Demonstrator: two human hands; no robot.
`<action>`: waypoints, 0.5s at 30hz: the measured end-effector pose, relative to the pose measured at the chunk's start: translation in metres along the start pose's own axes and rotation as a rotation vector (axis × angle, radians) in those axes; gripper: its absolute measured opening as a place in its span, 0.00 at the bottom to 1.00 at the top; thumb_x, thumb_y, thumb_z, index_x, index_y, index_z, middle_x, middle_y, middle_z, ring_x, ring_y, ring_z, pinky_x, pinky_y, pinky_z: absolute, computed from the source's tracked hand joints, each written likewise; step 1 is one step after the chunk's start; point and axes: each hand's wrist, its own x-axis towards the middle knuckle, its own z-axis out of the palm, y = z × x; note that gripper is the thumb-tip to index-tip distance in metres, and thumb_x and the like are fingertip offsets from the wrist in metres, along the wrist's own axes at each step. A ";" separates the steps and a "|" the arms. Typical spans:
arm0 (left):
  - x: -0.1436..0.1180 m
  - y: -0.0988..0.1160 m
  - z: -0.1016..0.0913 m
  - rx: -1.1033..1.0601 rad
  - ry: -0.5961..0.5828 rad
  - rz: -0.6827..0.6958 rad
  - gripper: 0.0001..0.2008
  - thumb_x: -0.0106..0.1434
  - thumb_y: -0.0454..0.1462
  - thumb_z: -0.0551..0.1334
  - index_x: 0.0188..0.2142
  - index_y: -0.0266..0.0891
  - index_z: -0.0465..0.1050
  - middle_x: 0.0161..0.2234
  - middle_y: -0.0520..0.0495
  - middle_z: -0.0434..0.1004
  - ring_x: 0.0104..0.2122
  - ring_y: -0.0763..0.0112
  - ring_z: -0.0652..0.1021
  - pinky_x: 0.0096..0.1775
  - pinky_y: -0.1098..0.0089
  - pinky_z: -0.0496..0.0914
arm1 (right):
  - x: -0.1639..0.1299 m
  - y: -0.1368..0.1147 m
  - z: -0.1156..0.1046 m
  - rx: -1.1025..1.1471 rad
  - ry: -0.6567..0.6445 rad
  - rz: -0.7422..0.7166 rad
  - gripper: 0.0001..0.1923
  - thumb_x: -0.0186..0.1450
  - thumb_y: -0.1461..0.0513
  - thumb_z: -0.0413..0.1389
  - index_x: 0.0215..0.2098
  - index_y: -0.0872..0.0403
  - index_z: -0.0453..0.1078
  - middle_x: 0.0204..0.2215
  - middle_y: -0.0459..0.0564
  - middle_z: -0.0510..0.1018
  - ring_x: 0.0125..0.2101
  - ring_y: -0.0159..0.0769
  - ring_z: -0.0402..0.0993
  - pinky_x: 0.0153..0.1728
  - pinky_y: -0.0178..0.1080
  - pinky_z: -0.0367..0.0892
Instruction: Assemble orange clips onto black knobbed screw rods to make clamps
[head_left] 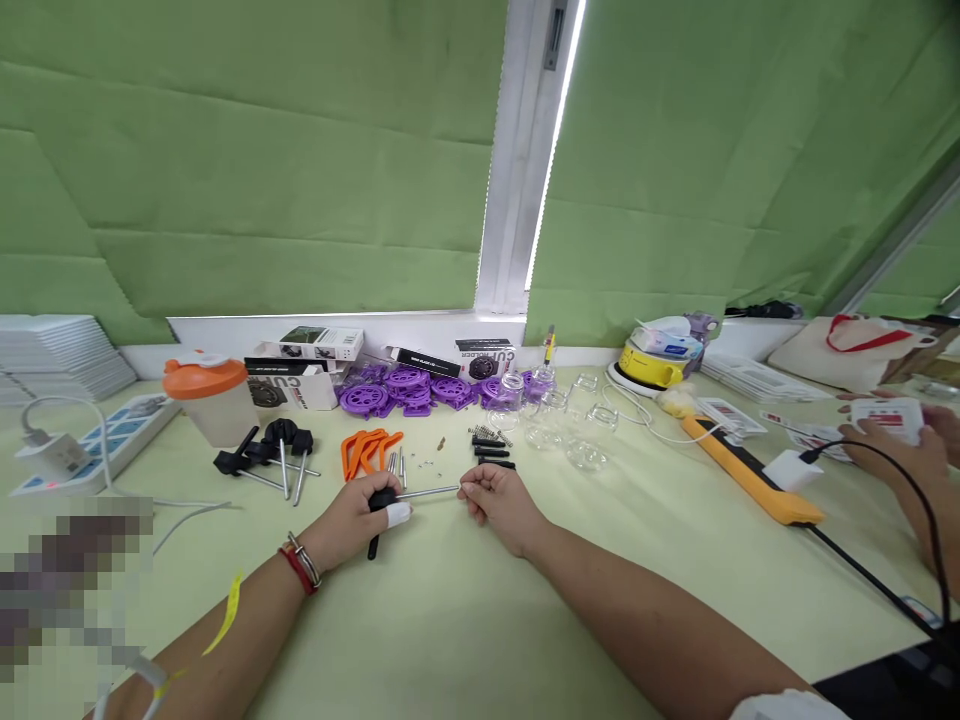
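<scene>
My left hand (352, 520), closed, grips a black-handled part with a thin metal rod (426, 492) pointing right. White tape wraps one finger. At the rod's far end, the fingertips of my right hand (499, 503) are pinched together; whatever is between them is too small to make out. Beyond my left hand lie orange hooked pieces (367, 452) and short metal pins (397, 464). Dark cylindrical pieces (489, 452) and small springs (487, 433) lie just past my right hand. Similar black-headed parts with rods (277, 450) rest on the left.
Purple wheel-shaped parts (409, 388) and boxes (292, 385) line the back. An orange-lidded cup (217, 400) and power strip (142, 425) stand left. Clear plastic pieces (589, 452), a yellow tub (649, 367) and an orange power strip (750, 470) are right. Another person's hands (892, 455) hold a card.
</scene>
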 end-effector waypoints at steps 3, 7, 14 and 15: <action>0.000 0.001 0.000 -0.008 0.002 0.001 0.14 0.54 0.47 0.62 0.31 0.39 0.67 0.27 0.53 0.61 0.27 0.72 0.62 0.29 0.73 0.59 | 0.000 -0.004 0.002 -0.029 -0.016 0.014 0.10 0.53 0.58 0.60 0.28 0.55 0.67 0.22 0.43 0.72 0.17 0.24 0.61 0.17 0.31 0.57; 0.000 0.001 -0.001 -0.003 0.017 0.008 0.13 0.55 0.47 0.61 0.31 0.39 0.67 0.27 0.52 0.62 0.27 0.71 0.63 0.30 0.73 0.60 | 0.001 -0.005 0.003 -0.056 -0.015 0.016 0.11 0.52 0.57 0.60 0.28 0.55 0.66 0.20 0.42 0.70 0.16 0.24 0.60 0.16 0.31 0.56; -0.001 0.000 -0.001 0.006 0.018 0.022 0.12 0.55 0.45 0.61 0.31 0.39 0.68 0.26 0.53 0.62 0.27 0.72 0.62 0.29 0.74 0.59 | 0.004 -0.002 0.003 -0.054 -0.016 -0.006 0.11 0.52 0.57 0.60 0.28 0.55 0.66 0.20 0.42 0.69 0.17 0.24 0.59 0.14 0.30 0.56; -0.001 0.001 -0.001 0.007 0.021 0.021 0.12 0.55 0.45 0.61 0.31 0.39 0.68 0.26 0.53 0.62 0.27 0.72 0.63 0.30 0.73 0.59 | 0.004 -0.001 0.003 -0.056 -0.017 -0.009 0.11 0.53 0.57 0.59 0.28 0.55 0.66 0.20 0.42 0.69 0.17 0.24 0.59 0.14 0.30 0.56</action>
